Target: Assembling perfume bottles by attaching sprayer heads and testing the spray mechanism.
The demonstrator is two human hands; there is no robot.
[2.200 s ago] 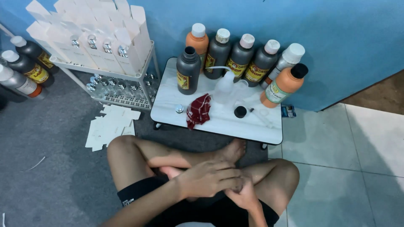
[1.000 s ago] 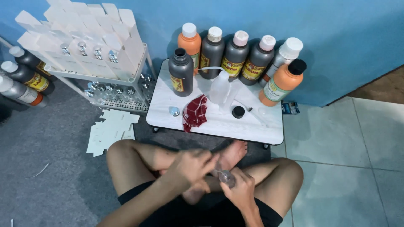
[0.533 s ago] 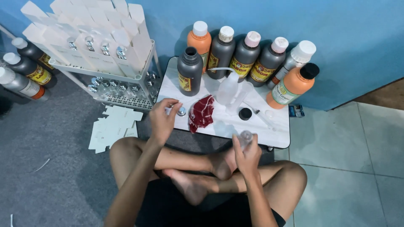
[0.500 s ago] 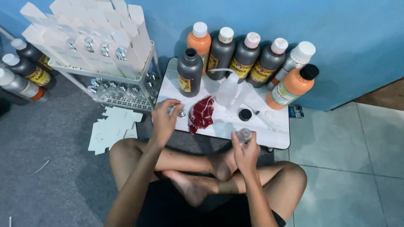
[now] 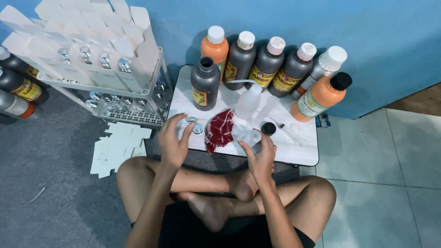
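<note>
Pinching small silver cap (image 5: 190, 120), left hand (image 5: 173, 143) fingertips over front edge of white table (image 5: 294, 154); second cap (image 5: 198, 130) just beside. Right hand (image 5: 262, 155) grasping small clear vial (image 5: 254, 137). One red cloth (image 5: 220, 131). Seven large bottles (image 5: 205, 83) behind; clear squeeze bottles hard to count.

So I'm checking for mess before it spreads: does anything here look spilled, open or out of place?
One dark bottle stands uncapped at the table's back left. Flat white cartons lie scattered on the floor. No spill shows.
</note>
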